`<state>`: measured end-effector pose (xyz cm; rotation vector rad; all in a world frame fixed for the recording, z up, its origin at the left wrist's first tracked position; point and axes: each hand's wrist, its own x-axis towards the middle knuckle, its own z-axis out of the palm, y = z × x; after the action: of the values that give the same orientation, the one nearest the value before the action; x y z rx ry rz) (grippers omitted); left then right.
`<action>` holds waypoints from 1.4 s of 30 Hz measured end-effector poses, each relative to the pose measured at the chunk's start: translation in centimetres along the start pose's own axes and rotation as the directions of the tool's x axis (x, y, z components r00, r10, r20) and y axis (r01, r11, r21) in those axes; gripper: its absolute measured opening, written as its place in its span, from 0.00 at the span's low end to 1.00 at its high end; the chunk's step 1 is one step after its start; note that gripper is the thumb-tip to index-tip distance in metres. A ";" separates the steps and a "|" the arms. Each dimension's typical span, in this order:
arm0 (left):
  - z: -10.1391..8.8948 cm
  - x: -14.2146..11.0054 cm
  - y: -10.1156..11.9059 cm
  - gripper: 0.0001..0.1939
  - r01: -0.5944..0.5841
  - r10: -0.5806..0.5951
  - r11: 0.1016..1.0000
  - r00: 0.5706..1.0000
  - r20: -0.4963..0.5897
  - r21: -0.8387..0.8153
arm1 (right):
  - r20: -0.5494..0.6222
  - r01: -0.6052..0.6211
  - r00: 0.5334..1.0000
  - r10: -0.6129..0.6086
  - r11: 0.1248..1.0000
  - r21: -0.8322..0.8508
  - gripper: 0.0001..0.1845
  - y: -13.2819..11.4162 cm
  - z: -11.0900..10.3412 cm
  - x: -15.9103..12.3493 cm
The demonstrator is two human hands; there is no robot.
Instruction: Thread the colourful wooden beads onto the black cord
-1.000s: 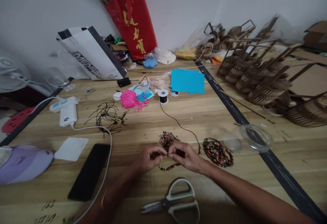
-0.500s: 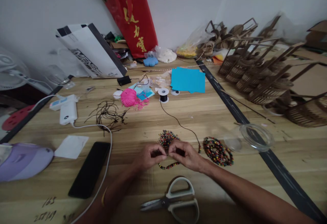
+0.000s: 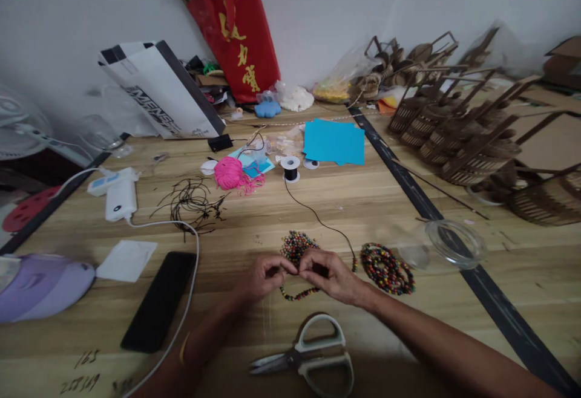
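My left hand [image 3: 265, 276] and my right hand [image 3: 329, 274] meet fingertip to fingertip, both closed in a pinch. Between them is the end of a beaded cord [image 3: 300, 295], whose strung multicoloured beads curve on the table below my fingers. The exact spot pinched is too small to make out. Just behind my fingertips lies a pile of loose beads [image 3: 297, 245], partly covered by my hands. Black cord [image 3: 320, 222] runs from a white spool [image 3: 290, 169] to a few beads beside my right hand. A coiled bead strand [image 3: 388, 269] rests to the right.
Scissors [image 3: 313, 355] lie in front of me. At left are a phone [image 3: 158, 301], a white cable [image 3: 196, 265] and cut black cords [image 3: 190, 204]. Pink yarn [image 3: 228, 173] and blue sheets [image 3: 333, 142] lie farther back. Woven baskets [image 3: 454, 135] and a clear round lid [image 3: 455, 244] are at right.
A yellow bead seen at my left fingertips a second ago no longer shows there. My left fingers have shifted slightly against my right ones; my right hand stays nearly still.
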<state>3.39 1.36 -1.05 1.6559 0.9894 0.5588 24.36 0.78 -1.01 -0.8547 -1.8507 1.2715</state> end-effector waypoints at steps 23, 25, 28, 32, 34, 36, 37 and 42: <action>0.2 0.1 0.7 0.11 0.084 -0.084 0.996 0.996 0.004 -0.014 | -0.332 -0.120 0.923 0.193 0.967 0.227 0.14 0.2 -2.1 0.8; 0.2 0.1 0.6 0.10 0.075 -0.075 0.997 0.997 0.005 -0.021 | -0.383 -0.124 0.902 0.199 0.969 0.212 0.14 0.4 -2.8 1.1; 0.2 0.1 0.5 0.10 0.070 -0.069 0.997 0.997 0.016 -0.043 | -0.362 -0.181 0.912 0.194 0.981 0.071 0.12 0.4 -3.7 1.3; 0.3 0.1 0.6 0.10 0.074 -0.073 0.996 0.997 0.012 -0.059 | -0.268 -0.234 0.949 0.167 0.942 -0.240 0.07 0.0 -4.5 1.2; 0.3 0.1 0.6 0.09 0.074 -0.074 0.995 0.997 0.007 -0.063 | -0.212 -0.237 0.963 0.166 0.897 -0.374 0.05 0.0 -4.7 1.1; 0.3 0.0 0.7 0.09 0.069 -0.068 0.995 0.998 0.006 -0.072 | -0.154 -0.215 0.975 0.158 0.843 -0.494 0.05 0.0 -4.8 1.0; 0.3 0.0 0.8 0.09 0.068 -0.068 0.995 0.998 0.006 -0.078 | -0.124 -0.197 0.980 0.154 0.810 -0.552 0.05 0.0 -4.8 1.0; 0.3 0.0 0.8 0.09 0.072 -0.071 0.992 0.997 0.016 -0.106 | -0.033 -0.159 0.978 0.205 0.636 -0.755 0.07 -0.6 -4.5 0.9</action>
<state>3.89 1.16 -0.36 1.5216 0.9891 0.5439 27.60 3.47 0.81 -1.4850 -2.4279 0.5667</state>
